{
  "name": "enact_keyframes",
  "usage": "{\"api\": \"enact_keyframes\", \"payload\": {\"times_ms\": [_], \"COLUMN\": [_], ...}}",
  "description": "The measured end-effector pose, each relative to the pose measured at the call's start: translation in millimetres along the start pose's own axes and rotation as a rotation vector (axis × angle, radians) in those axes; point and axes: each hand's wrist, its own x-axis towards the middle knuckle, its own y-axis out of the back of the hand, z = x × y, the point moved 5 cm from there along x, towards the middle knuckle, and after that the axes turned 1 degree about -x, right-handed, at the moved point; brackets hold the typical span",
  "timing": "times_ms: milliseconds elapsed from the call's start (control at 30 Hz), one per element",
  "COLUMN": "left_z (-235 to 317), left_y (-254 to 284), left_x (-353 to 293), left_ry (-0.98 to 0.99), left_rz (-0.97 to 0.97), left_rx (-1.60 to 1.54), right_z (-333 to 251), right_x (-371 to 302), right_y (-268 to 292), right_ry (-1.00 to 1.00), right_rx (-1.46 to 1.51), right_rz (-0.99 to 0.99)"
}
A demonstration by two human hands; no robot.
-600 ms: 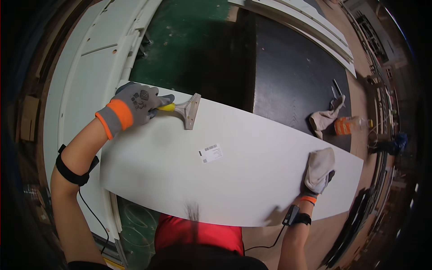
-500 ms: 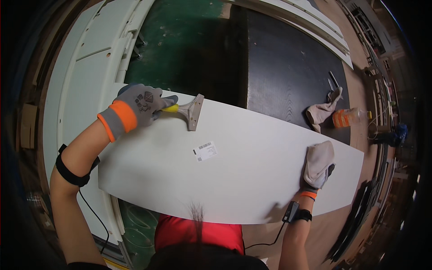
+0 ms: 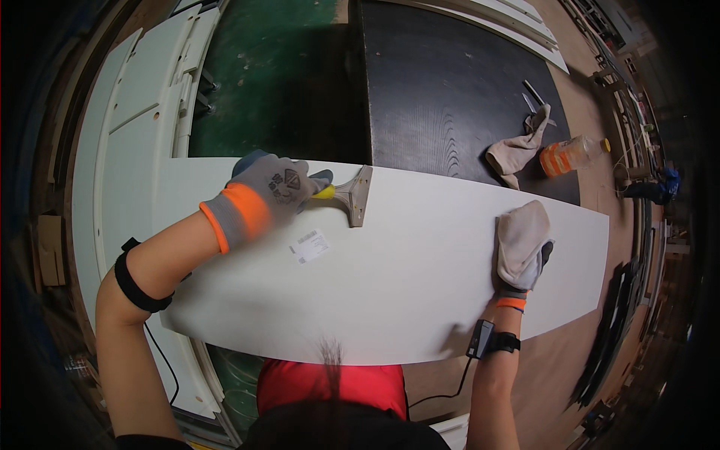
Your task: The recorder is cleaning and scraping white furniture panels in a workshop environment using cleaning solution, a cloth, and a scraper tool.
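Observation:
My left hand (image 3: 276, 189), in a grey and orange work glove, is closed round the yellow handle of a wide-bladed scraper (image 3: 354, 196). Its blade lies at the far edge of a long white panel (image 3: 420, 277). My right hand (image 3: 534, 262), also gloved, has a beige cloth (image 3: 523, 236) over its fingers near the panel's right end; the cloth hides most of the fingers. A white printed label (image 3: 310, 246) is stuck on the panel, nearer to me than the scraper.
Beyond the panel is a dark wood-grained board (image 3: 435, 90). On it lie a crumpled cloth (image 3: 517, 150), a slim knife-like tool (image 3: 534, 93) and a clear bottle (image 3: 574, 155) with an orange label and yellow cap. White panels (image 3: 135, 127) are stacked at left, beside green floor (image 3: 262, 75).
My left hand has moved to the right with the scraper along the panel's far edge. The view has shifted a little; the right hand with its cloth stays near the right end.

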Motion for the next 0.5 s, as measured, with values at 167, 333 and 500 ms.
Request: {"api": "enact_keyframes", "payload": {"times_ms": [167,333,500], "left_z": [10.5,-19.4,-5.1], "left_y": [7.6,4.7,-2.2], "left_x": [5.7,-24.9,-16.7], "left_ry": [-0.040,0.093,0.072], "left_rz": [0.070,-0.002,0.018], "left_rx": [-0.053,-0.168,-0.106], "right_z": [8.2,-1.4,-2.1], "right_x": [0.5,-0.8,1.7], "right_y": [-5.0,-15.2,-15.2], "right_ry": [0.023,0.004,-0.025], "right_rx": [0.004,0.026,0.070], "right_rz": [0.062,0.025,-0.011]}}
